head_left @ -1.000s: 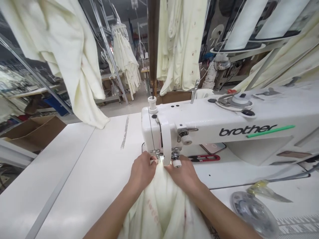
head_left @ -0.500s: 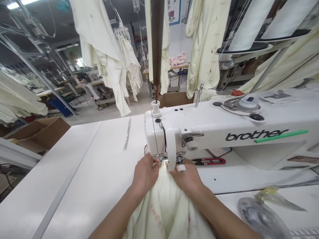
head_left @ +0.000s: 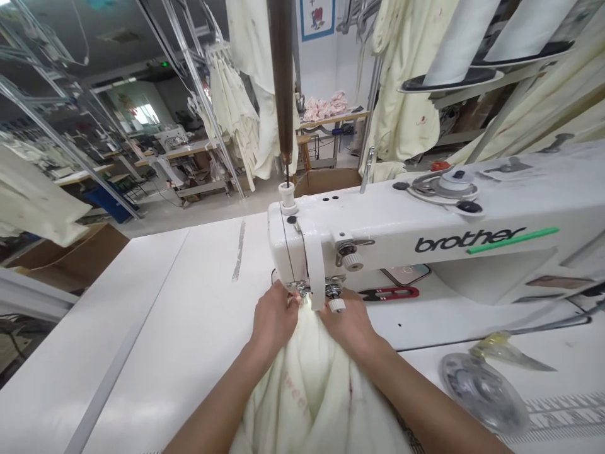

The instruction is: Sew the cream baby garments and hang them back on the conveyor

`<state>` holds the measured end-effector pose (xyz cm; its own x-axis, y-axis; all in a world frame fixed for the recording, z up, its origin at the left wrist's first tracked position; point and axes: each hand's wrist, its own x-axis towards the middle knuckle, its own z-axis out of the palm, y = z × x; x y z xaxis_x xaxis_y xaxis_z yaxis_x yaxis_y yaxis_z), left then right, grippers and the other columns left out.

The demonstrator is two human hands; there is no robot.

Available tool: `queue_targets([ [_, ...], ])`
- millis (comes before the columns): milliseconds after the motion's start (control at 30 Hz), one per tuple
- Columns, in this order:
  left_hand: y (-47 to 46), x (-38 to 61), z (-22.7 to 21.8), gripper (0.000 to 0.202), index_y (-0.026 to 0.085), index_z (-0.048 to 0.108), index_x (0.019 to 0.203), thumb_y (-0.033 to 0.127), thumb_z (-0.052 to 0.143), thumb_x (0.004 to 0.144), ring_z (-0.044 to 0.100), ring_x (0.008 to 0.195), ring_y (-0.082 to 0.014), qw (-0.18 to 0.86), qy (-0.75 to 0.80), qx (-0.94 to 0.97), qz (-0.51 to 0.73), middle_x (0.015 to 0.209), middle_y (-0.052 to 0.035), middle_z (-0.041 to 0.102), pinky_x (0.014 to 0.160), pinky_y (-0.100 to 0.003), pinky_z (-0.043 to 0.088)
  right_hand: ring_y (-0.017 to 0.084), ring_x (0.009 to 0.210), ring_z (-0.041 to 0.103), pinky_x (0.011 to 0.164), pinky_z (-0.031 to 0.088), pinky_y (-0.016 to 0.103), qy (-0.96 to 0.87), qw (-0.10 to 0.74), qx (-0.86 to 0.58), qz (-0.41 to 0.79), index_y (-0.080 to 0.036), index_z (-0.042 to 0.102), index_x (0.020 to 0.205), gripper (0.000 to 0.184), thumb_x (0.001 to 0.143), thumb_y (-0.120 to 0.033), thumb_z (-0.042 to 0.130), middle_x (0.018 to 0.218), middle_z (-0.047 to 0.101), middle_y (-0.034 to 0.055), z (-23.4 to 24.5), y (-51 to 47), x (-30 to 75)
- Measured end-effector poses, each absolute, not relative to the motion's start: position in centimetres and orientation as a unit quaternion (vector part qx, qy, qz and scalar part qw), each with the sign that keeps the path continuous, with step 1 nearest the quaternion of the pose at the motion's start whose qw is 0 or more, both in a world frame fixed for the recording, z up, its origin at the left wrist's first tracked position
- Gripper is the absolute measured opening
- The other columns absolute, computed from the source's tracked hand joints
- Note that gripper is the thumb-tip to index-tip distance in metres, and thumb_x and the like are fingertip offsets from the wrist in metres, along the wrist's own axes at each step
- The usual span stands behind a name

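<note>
A cream fabric piece (head_left: 314, 378) with faint pink lettering runs from my lap up to the needle area of a white Brother sewing machine (head_left: 378, 221). My left hand (head_left: 276, 318) pinches the fabric's edge just left of the presser foot. On the other side, my right hand (head_left: 350, 321) grips the same fabric, its fingertips partly hidden behind the machine head and its white knob (head_left: 336, 306). The needle itself is too small to make out. A small light shines on the cloth between my hands.
Red-handled thread snips (head_left: 392, 294) and a phone (head_left: 407, 273) lie under the machine arm. A clear round case (head_left: 482, 388) sits at the right front. Thread cones (head_left: 463, 44) stand behind the machine. Cream garments (head_left: 406, 82) hang beyond, and a cardboard box (head_left: 70, 258) is at left.
The view has shifted slightly, so the machine appears a little further left and higher. The hanging garments have swung or shifted in view. Both hands keep their hold beside the presser foot.
</note>
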<state>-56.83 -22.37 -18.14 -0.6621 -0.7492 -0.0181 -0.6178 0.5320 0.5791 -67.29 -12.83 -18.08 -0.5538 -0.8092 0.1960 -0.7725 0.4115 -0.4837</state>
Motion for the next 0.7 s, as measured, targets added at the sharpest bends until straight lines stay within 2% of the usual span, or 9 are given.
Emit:
queue_targets([
  [167, -22.4, -56.9, -17.9, 0.019, 0.02, 0.06, 0.083, 0.019, 0.042, 0.078, 0.059, 0.082, -0.0206, 0.106, -0.874, 0.39, -0.269, 0.093, -0.0043, 0.065, 0.061, -0.025, 0.036, 0.018, 0.061, 0.056, 0.053, 0.038, 0.022, 0.835, 0.034, -0.462, -0.295, -0.017, 0.057, 0.066, 0.018, 0.077, -0.013, 0.044, 0.067, 0.062, 0.0038, -18.0, -13.0, -67.1],
  [433, -22.6, -57.1, -18.2, 0.017, 0.02, 0.06, 0.084, 0.023, 0.044, 0.078, 0.06, 0.079, -0.0214, 0.106, -0.876, 0.4, -0.248, 0.092, -0.0056, 0.064, 0.058, -0.026, 0.035, 0.018, 0.061, 0.057, 0.054, 0.04, 0.023, 0.843, 0.033, -0.458, -0.281, -0.016, 0.058, 0.066, 0.028, 0.085, -0.017, 0.037, 0.068, 0.062, 0.0056, -18.0, -13.0, -66.8],
  [700, -22.7, -57.2, -18.0, 0.018, 0.018, 0.056, 0.089, 0.02, 0.042, 0.078, 0.062, 0.075, -0.0204, 0.108, -0.871, 0.408, -0.25, 0.081, -0.0063, 0.064, 0.059, -0.025, 0.036, 0.023, 0.066, 0.057, 0.056, 0.036, 0.027, 0.854, 0.034, -0.46, -0.241, -0.013, 0.062, 0.07, 0.024, 0.08, -0.01, 0.041, 0.072, 0.063, 0.0109, -19.2, -13.6, -67.1],
])
